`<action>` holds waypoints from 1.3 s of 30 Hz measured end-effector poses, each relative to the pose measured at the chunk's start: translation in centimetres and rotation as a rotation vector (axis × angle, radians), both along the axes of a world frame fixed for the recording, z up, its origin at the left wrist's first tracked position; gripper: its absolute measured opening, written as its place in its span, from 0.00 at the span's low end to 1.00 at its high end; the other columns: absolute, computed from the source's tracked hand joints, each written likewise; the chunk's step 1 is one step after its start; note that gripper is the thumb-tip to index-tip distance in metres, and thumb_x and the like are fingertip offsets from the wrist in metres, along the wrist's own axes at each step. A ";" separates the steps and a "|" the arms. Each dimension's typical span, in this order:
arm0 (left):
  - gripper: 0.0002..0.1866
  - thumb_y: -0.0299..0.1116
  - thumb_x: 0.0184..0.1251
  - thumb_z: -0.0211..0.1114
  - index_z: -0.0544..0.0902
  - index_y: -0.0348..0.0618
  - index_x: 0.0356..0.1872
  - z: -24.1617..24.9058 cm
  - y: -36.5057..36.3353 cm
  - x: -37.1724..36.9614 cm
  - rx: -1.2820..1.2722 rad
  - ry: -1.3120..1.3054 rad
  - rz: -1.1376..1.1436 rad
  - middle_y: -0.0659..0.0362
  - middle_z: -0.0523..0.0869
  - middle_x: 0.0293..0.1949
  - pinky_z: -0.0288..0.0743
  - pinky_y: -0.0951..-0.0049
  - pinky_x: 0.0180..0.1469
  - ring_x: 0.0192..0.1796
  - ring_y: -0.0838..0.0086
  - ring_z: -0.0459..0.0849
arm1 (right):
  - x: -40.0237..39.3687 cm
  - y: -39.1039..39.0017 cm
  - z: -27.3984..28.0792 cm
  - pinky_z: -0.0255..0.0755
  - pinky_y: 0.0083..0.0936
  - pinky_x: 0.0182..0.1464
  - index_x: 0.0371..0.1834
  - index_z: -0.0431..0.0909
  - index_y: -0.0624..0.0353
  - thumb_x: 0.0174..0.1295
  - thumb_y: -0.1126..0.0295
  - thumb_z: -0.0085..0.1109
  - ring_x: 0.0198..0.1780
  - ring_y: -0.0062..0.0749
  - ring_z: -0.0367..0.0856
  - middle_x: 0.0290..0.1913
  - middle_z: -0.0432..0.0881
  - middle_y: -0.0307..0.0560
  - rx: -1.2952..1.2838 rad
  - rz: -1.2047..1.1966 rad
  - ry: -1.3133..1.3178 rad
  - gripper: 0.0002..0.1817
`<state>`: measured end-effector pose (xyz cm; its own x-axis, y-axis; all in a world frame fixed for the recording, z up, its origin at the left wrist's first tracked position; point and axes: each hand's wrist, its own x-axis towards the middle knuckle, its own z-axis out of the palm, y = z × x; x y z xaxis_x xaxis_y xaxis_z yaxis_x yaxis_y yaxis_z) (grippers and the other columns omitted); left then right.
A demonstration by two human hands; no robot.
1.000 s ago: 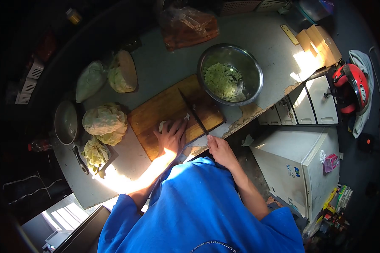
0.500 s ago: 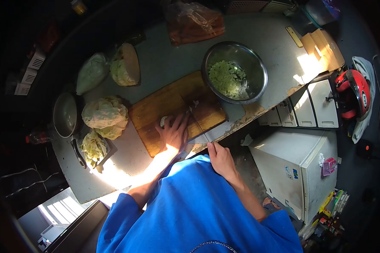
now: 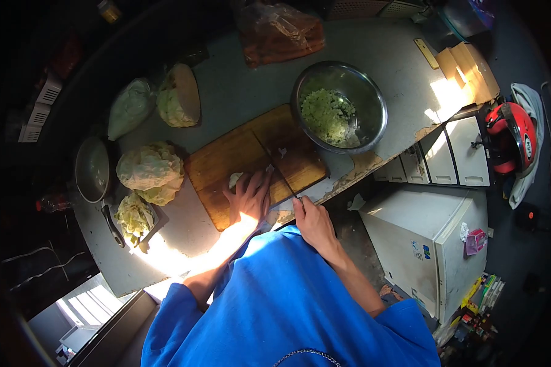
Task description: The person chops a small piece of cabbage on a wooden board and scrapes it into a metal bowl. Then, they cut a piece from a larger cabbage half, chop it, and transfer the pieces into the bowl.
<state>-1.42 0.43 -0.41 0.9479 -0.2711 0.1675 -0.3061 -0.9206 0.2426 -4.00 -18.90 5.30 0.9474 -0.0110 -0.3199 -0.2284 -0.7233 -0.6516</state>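
My left hand (image 3: 251, 194) presses down on the wooden cutting board (image 3: 226, 156), its fingers bent over a pale piece of cabbage (image 3: 234, 179) that shows beside the thumb. Most of that piece is hidden. In my right hand (image 3: 315, 221) is a knife (image 3: 280, 171), gripped by the handle at the board's near edge. Its long thin blade slants across the board, just right of my left fingertips. A few small cabbage scraps (image 3: 282, 152) lie right of the blade. Chopped cabbage (image 3: 327, 113) partly fills the steel bowl (image 3: 379, 131) behind the board's right end.
To the left are a leafy cabbage (image 3: 150, 168), loose leaves (image 3: 134, 215), a cut cabbage (image 3: 179, 98), a plastic bag (image 3: 131, 109) and a frying pan (image 3: 93, 168). An orange-brown bag (image 3: 281, 37) lies at the back. The table's chipped edge (image 3: 361, 168) runs close to my right hand.
My right hand has moved slightly forward and left with the knife, and the blade's angle has shifted. My left hand stays on the board, shifted a little left.
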 end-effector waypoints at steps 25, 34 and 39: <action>0.30 0.40 0.66 0.64 0.77 0.56 0.72 0.2 0.0 0.0 0.016 -0.037 -0.005 0.68 0.76 0.71 0.49 0.26 0.71 0.70 0.63 0.69 | -0.3 0.4 0.4 0.75 0.61 0.34 0.38 0.76 0.66 0.79 0.55 0.49 0.32 0.74 0.82 0.24 0.81 0.70 -0.073 0.072 -0.010 0.22; 0.28 0.39 0.71 0.61 0.77 0.54 0.72 1.6 -0.3 -0.7 -0.007 -0.060 0.008 0.66 0.75 0.73 0.45 0.23 0.73 0.74 0.61 0.67 | -0.2 -0.1 0.8 0.71 0.59 0.32 0.36 0.75 0.65 0.79 0.57 0.51 0.34 0.72 0.81 0.24 0.80 0.70 0.039 -0.010 -0.047 0.20; 0.26 0.40 0.72 0.60 0.78 0.53 0.70 0.3 -0.7 -0.4 0.013 -0.011 0.028 0.65 0.76 0.72 0.43 0.23 0.73 0.75 0.59 0.67 | -1.7 -0.3 0.7 0.72 0.60 0.34 0.36 0.75 0.66 0.79 0.57 0.51 0.35 0.73 0.81 0.25 0.80 0.70 0.035 0.040 -0.008 0.20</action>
<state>-1.79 -0.23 -0.15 0.9533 -0.2464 0.1746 -0.2826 -0.9318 0.2277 -5.69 -19.16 6.02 0.9494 0.0380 -0.3118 -0.1944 -0.7087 -0.6783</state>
